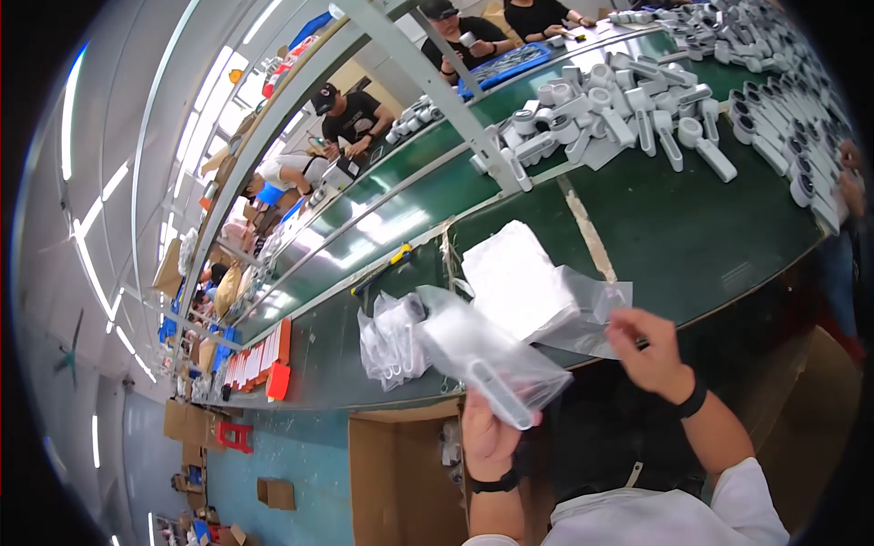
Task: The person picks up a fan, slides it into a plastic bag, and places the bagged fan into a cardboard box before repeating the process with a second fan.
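My left hand is closed round the lower end of a white handheld device with a long handle, which sits inside a clear plastic bag. The device is tilted, and the bag spreads up and left over the bench. To the right, my right hand has its fingers curled at the edge of another clear plastic bag; the fingertips are partly hidden. That bag lies against a stack of white sheets or bags. Left of the held device, several bagged devices lie together.
A large heap of white devices covers the back right of the green bench, with rows at the far right. A yellow-black tool, orange boxes and an open carton are at left. Co-workers sit opposite.
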`<state>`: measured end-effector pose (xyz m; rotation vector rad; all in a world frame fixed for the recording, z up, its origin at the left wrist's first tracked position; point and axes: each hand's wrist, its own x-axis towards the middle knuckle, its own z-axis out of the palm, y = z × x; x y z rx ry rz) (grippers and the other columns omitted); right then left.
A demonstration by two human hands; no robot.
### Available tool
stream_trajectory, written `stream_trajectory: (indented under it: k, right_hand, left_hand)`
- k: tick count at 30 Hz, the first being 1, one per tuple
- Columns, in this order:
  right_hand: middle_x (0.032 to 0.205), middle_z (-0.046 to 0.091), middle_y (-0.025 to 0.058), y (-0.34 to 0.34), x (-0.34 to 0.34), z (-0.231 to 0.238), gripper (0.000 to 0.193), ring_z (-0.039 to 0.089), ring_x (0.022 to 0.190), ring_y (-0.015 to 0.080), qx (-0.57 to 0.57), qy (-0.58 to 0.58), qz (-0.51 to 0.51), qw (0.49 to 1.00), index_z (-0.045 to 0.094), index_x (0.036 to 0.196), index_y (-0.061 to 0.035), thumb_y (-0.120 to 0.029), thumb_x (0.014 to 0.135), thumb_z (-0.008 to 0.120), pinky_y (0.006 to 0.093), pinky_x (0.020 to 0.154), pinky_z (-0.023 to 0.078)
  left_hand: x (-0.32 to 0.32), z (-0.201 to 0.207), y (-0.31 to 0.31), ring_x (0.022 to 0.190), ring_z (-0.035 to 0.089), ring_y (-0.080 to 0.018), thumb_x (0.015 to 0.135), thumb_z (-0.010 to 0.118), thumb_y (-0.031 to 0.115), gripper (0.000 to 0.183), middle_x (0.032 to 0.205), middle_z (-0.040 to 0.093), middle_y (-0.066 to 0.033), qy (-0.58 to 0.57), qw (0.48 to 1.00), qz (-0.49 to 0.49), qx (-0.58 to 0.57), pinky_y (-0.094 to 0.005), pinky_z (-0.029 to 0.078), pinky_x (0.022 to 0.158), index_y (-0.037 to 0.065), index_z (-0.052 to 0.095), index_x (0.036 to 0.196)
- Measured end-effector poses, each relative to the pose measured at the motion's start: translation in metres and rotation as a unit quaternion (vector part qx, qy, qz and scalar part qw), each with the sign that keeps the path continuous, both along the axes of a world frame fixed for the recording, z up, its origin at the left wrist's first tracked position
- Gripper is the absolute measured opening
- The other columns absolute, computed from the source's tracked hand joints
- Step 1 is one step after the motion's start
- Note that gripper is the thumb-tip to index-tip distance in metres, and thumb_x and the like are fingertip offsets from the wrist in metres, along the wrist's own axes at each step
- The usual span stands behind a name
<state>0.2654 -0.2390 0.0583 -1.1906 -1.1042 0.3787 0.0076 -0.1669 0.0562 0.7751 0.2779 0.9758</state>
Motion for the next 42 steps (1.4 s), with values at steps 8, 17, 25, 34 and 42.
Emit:
stream_trajectory:
  k: [8,17,25,34,42]
  right_hand:
    - [0.077,0.063,-0.0005,0.014,0.094,-0.036,0.015,0.054,0.066,0.0039,-0.127,0.06,-0.077,0.987,0.065,0.098,0.0027,-0.008,0.088,0.063,0.0205,0.06,0.045]
    - [0.073,0.062,-0.0007,0.017,0.087,-0.036,0.014,0.053,0.064,0.0038,-0.138,0.024,-0.09,0.986,0.065,0.094,0.003,-0.008,0.086,0.065,0.0204,0.059,0.044]
    - [0.071,0.063,0.0037,0.017,0.087,-0.041,0.012,0.056,0.063,0.0066,-0.135,0.01,-0.112,0.984,0.065,0.091,0.0038,-0.007,0.086,0.064,0.0221,0.057,0.046]
    - [0.07,0.062,0.0042,0.015,0.08,-0.039,0.009,0.055,0.061,0.0069,-0.124,-0.023,-0.127,0.984,0.064,0.089,0.0034,-0.005,0.085,0.064,0.0221,0.056,0.045]
    - [0.075,0.066,0.0098,0.024,0.08,-0.038,0.011,0.062,0.061,0.0161,-0.081,-0.13,-0.163,0.975,0.067,0.09,-0.0011,-0.011,0.083,0.067,0.0261,0.058,0.049]
  left_hand:
    - [-0.113,0.049,0.051,0.096,0.063,-0.0262,0.098,0.051,0.012,0.045,0.124,0.056,-0.0113,0.269,0.869,0.412,0.056,-0.0355,0.059,0.059,0.009,0.036,0.141]
    - [-0.234,-0.03,0.18,0.086,0.064,-0.0229,0.087,0.065,0.01,0.06,0.111,0.062,-0.0176,0.483,0.666,0.557,0.112,-0.0334,0.054,0.064,-0.005,0.037,0.138]
    - [-0.206,-0.038,0.215,0.102,0.063,-0.0316,0.085,0.07,0.022,0.049,0.116,0.062,-0.0236,0.636,0.525,0.544,0.154,-0.0376,0.048,0.088,-0.006,0.055,0.123]
    - [-0.24,-0.034,0.187,0.104,0.056,-0.0212,0.08,0.064,0.007,0.052,0.123,0.054,-0.0166,0.587,0.607,0.528,0.093,-0.0333,0.047,0.086,-0.004,0.05,0.129]
    - [-0.289,-0.065,0.219,0.079,0.058,-0.0135,0.079,0.058,-0.002,0.035,0.093,0.064,-0.0058,0.601,0.63,0.448,0.202,-0.0269,0.048,0.072,-0.006,0.058,0.115]
